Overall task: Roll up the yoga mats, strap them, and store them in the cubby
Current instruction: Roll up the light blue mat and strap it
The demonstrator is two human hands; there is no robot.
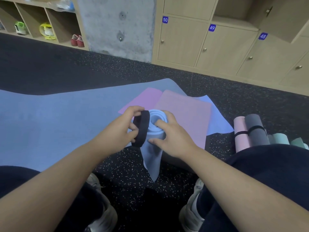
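Note:
A rolled light-blue yoga mat point(151, 153) stands upright on the floor between my knees, its spiral end facing up. My right hand point(170, 138) grips the top of the roll, with my thumb tucked into the spiral. My left hand point(120, 129) holds a black elastic strap point(142, 128) as a loop against the roll's left side, at its top. Flat mats lie behind it: a large blue mat point(55, 118), two pink mats point(184, 111) and a light-blue one point(217, 119).
Rolled and strapped pink point(240, 134) and grey point(255, 129) mats lie at right, beside green rolls point(282, 138). Numbered wooden lockers point(182, 41) line the back right; one open compartment point(234, 12) shows above. Shoe cubbies point(41, 22) stand at back left, beside a concrete pillar point(117, 25).

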